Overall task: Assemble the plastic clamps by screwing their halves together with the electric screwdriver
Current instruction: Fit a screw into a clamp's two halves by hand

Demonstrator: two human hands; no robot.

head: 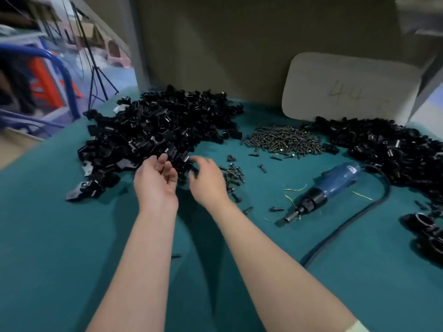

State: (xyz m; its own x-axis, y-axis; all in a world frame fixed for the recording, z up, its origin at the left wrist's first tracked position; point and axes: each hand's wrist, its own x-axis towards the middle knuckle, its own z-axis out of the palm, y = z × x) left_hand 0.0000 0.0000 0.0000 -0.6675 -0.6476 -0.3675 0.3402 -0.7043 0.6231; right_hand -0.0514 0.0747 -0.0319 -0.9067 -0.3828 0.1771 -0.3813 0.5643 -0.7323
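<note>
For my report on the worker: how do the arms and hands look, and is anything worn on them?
The left hand and the right hand wear no gloves, and no ring or watch shows. The left forearm and the right forearm are uncovered. Only a pale sleeve edge shows, on the right arm at the picture's bottom corner.

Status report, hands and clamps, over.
Hands: left hand and right hand at near edge of clamp halves pile, grip unclear. Idle: electric screwdriver, lying untouched. Scattered loose screws beside right hand.
</note>
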